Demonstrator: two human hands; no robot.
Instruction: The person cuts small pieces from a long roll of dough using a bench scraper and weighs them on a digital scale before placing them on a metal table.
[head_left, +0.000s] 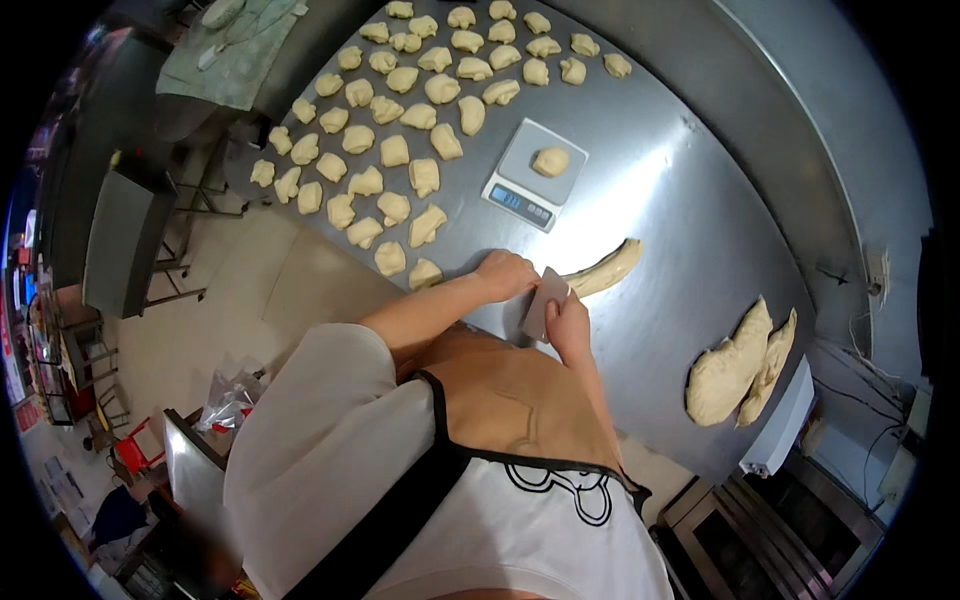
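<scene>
My right hand (568, 326) grips a flat dough scraper (546, 304), its blade beside the near end of a long strip of dough (611, 268) on the steel worktable (652, 330). Just left of the scraper is my left hand (506, 274), its fingers curled down; whether it holds dough is hidden. Beyond my hands, a digital kitchen scale (517, 154) with a lit display carries one lump of dough (551, 161). Many cut dough pieces (394, 151) lie spread over the left and far parts of the table.
Two large masses of dough (724, 375) rest at the table's right side, near a white box-like object (780, 427). A metal wall (795, 112) borders the far right edge. Left of the table are a cloth-covered surface (232, 56) and a dark cabinet-like unit (124, 232).
</scene>
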